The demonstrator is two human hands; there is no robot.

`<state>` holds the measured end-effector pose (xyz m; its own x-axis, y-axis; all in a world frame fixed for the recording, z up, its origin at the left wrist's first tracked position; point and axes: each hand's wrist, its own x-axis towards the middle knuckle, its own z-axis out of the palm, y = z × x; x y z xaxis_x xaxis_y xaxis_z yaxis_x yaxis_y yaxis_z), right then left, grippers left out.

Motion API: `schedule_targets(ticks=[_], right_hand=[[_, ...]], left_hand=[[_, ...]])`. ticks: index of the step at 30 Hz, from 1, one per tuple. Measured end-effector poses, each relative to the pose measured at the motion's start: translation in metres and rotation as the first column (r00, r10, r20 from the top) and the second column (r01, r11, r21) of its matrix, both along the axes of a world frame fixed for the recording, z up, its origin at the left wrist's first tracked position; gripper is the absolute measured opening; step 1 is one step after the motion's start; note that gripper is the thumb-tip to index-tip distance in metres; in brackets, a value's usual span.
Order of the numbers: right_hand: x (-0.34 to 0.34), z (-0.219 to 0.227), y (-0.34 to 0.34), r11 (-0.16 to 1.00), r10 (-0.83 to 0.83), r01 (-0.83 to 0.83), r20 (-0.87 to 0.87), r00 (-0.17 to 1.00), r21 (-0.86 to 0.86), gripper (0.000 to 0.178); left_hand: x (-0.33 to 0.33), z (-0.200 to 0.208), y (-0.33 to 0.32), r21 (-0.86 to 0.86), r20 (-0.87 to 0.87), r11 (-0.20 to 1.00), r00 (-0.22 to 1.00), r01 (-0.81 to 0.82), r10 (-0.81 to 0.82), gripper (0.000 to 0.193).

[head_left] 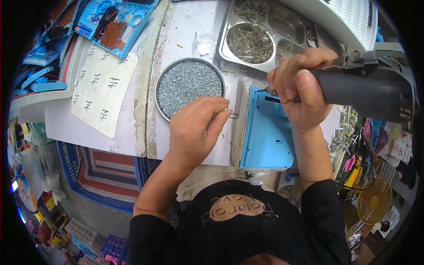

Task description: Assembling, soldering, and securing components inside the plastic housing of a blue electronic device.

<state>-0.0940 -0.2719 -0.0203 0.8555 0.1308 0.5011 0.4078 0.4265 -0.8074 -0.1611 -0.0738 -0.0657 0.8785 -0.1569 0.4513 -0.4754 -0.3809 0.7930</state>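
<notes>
My left hand (192,130) is closed in a pinch beside the near right rim of a round metal bowl (157,95). A tiny pale screw (226,108) shows between its thumb and forefinger. Many small silvery screws (187,79) fill the bowl. My right hand (302,90) is wrapped around a black electric screwdriver (360,88), held level with its bit pointing left. Below that bit lies a light-blue plastic housing (265,141) on the bench, its upper right part hidden by my right hand and forearm.
A divided steel tray (224,51) with more screws stands at the back. Back left are a blue housing with wires (115,28) and a handwritten paper sheet (99,95). A blue crate (84,187) sits below the bench's left side. A yellow basket (374,201) is at right.
</notes>
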Motion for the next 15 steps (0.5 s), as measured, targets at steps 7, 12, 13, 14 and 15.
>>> schedule_targets(ticks=[7, 12, 13, 14, 15], right_hand=[[0.001, -0.004, -0.006, 0.877, -0.083, 0.121, 0.101, 0.991, -0.466, 0.017], [-0.001, 0.006, -0.002, 0.956, -0.025, 0.013, -0.039, 0.999, -0.293, 0.019], [-0.004, 0.013, -0.002, 0.984, 0.058, -0.067, -0.059, 0.997, -0.168, 0.020], [-0.008, 0.019, -0.002, 0.989, 0.143, -0.145, -0.068, 0.987, -0.040, 0.020], [-0.016, 0.025, -0.005, 0.987, 0.139, -0.144, -0.077, 0.987, -0.068, 0.021]], left_hand=[[-0.008, -0.002, 0.000, 0.004, -0.008, 1.000, 1.000, 0.026, -0.026, 0.012], [-0.008, -0.003, -0.006, 0.066, 0.063, 0.998, 0.998, 0.009, -0.013, 0.017], [-0.009, -0.005, -0.006, 0.088, 0.080, 0.996, 0.997, -0.006, -0.001, 0.019], [-0.009, -0.006, -0.005, 0.082, 0.085, 0.997, 0.996, -0.002, -0.005, 0.019], [-0.008, -0.007, -0.005, 0.074, 0.087, 0.997, 0.996, 0.009, -0.016, 0.020]])
